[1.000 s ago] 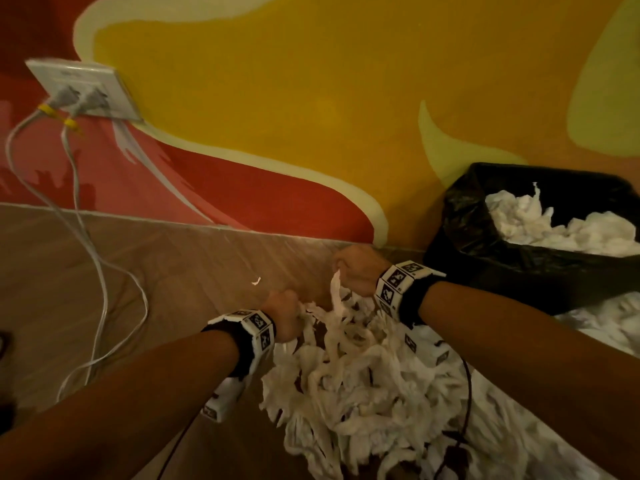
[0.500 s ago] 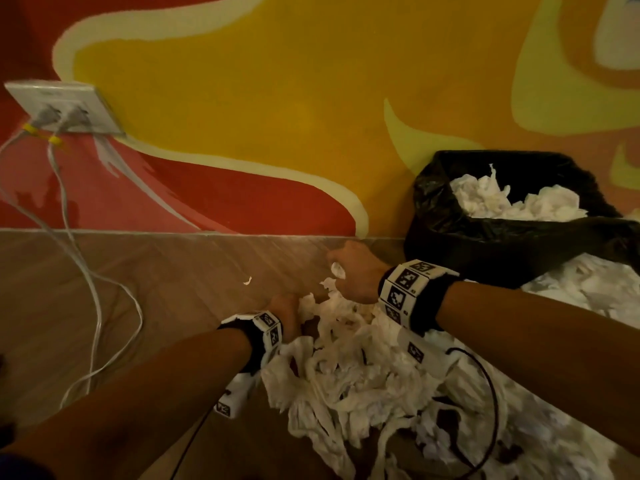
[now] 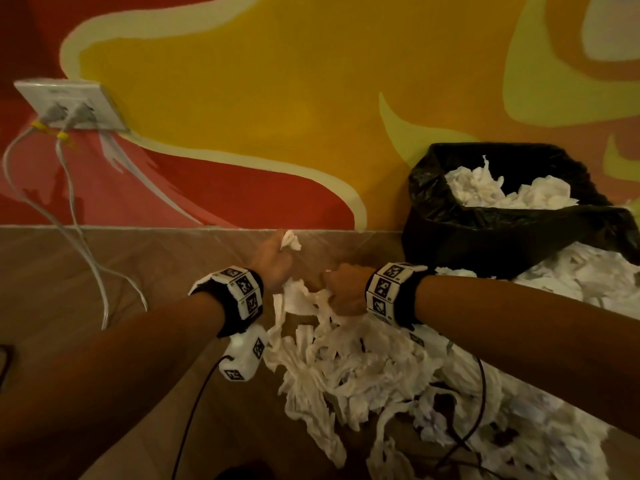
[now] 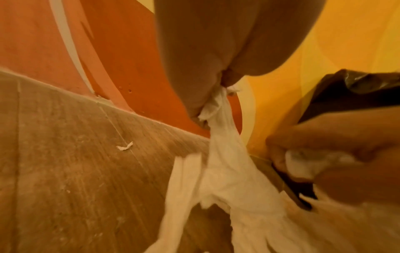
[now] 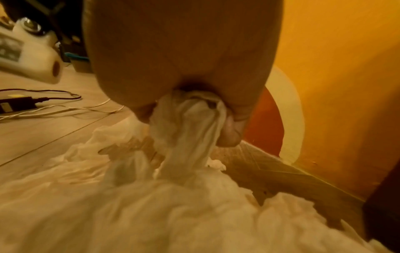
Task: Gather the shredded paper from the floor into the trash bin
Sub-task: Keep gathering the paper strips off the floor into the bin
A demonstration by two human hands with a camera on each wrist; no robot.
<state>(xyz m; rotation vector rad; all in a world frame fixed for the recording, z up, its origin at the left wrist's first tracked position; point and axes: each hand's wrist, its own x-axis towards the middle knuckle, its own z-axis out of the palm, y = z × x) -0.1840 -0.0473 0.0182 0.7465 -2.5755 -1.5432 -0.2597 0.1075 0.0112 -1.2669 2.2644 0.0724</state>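
hands now raised: left hand and right hand each clutch paper strips, lifted toward bin.

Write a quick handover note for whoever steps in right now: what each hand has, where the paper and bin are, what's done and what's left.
Left hand: grip closed on a bunch of shredded paper, strips trailing down to the pile.
Right hand: also gripping a bunch from the same pile.
Trash bin: black-lined, against the wall to the right, open.
Done: some paper already sits inside the bin.
Left: carry both handfuls to the bin, then clear the big pile on the floor, the paper beside the bin, and the small scrap near the wall.
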